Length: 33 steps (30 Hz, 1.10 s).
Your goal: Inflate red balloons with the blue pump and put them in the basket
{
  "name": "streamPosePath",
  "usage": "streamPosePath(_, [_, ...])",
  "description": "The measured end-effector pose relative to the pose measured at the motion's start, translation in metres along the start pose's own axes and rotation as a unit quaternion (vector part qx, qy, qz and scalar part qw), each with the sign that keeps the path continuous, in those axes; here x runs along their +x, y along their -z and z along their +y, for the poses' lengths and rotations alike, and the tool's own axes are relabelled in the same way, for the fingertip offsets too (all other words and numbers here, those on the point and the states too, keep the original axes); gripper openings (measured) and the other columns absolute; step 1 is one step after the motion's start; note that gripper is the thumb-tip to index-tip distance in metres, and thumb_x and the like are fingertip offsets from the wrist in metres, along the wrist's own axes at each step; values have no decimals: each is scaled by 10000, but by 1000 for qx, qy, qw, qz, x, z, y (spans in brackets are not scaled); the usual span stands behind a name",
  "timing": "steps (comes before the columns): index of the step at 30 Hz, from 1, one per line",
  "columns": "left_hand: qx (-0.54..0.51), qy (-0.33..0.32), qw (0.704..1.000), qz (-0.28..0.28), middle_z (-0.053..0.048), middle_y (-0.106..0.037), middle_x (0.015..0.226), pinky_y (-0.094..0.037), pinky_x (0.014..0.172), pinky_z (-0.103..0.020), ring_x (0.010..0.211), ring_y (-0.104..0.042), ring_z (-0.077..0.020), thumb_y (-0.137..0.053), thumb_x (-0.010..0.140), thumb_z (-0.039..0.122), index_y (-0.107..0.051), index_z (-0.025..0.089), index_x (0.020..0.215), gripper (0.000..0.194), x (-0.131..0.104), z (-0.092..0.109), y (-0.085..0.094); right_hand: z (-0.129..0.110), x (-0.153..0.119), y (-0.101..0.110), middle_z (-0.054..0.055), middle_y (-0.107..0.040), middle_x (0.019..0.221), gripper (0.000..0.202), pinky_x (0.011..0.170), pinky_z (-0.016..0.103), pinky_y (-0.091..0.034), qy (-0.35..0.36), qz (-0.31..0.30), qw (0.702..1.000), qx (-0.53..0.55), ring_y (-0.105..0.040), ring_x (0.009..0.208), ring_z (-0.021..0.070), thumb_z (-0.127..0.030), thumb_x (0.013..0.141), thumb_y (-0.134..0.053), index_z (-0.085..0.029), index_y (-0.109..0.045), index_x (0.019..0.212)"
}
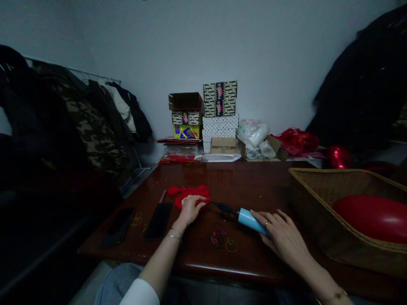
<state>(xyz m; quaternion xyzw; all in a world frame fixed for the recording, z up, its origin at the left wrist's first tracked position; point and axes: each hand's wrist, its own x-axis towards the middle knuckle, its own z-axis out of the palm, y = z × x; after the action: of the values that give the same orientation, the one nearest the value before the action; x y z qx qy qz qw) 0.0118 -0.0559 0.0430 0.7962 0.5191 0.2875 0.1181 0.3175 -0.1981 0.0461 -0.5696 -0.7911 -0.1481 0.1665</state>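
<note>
My left hand (192,206) is pinched on a limp red balloon (207,200) at the tip of the black nozzle. Under and behind those fingers spreads a pile of more red balloons (181,195), partly hidden by the hand. A light blue balloon pump (249,220) with a ribbed black nozzle (224,206) lies tilted across the table, pointing left. My right hand (282,235) is closed around the rear end of this pump, covering its back part. Whether the balloon's mouth sits over the nozzle tip is too small to tell.
Two dark phones (158,221) lie left of my left hand. Several coloured rubber bands (231,245) are on the brown table (254,178). At right stands a wicker basket (321,212) with an inflated red balloon (375,216). Stacked boxes (220,99) line the back.
</note>
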Motion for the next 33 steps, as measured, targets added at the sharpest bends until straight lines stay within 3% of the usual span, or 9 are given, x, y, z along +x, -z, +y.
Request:
streamPosePath(8, [50, -63, 996, -39, 4, -690, 1012, -253, 973, -402, 1031, -516, -206, -614, 803, 305, -687, 303, 950, 164, 1, 10, 6, -4, 5, 25, 34, -594, 1153, 658, 1018, 476, -252, 23, -13, 999, -30, -545, 1000, 207, -143, 753, -523, -301, -357, 1370])
streamPosePath(17, [59, -160, 981, -94, -12, -671, 1012, -288, 937, -369, 1021, -511, -208, -635, 791, 359, -690, 306, 954, 180, -7, 23, 25, -11, 15, 42, 43, -598, 1142, 641, 1009, 477, -256, 56, -30, 997, -32, -541, 991, 216, -125, 731, -518, -296, -408, 1339])
streamPosePath(25, [69, -210, 971, -95, -19, -677, 941, -324, 890, -339, 984, -525, -209, -641, 786, 358, -694, 288, 956, 192, -9, 28, 35, -22, 23, 54, 31, -611, 1094, 620, 1017, 466, -253, 64, -33, 997, -36, -545, 987, 203, -115, 738, -509, -300, -428, 1324])
streamPosePath(33, [48, -254, 962, -92, -35, -680, 888, -350, 840, -323, 915, -541, -204, -643, 777, 374, -700, 245, 961, 232, -8, 23, 29, -23, 24, 57, 43, -607, 1078, 634, 1004, 495, -267, 83, -22, 996, -23, -543, 990, 221, -152, 731, -571, -288, -417, 1330])
